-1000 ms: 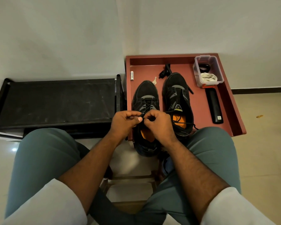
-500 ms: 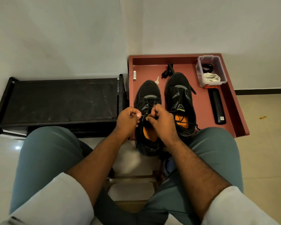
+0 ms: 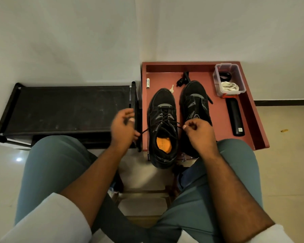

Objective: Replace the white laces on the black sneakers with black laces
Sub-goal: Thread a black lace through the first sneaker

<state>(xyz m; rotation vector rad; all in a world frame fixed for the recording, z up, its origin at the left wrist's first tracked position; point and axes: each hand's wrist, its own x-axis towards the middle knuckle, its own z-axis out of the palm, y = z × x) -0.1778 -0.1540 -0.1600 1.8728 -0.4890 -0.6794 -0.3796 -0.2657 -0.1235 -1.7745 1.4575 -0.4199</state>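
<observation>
both hands are pulling apart now, left hand [image 3: 124, 126] and right hand [image 3: 198, 132] each pinching a black lace [image 3: 165, 124] end. i'm guessing they're cinching the left sneaker [image 3: 162, 127] tight.

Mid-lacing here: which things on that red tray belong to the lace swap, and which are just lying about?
Job: left sneaker; black lace pulled by left hand and right hand; right sneaker; white laces in clear box.
Lying about: key; battery; black handle.
</observation>
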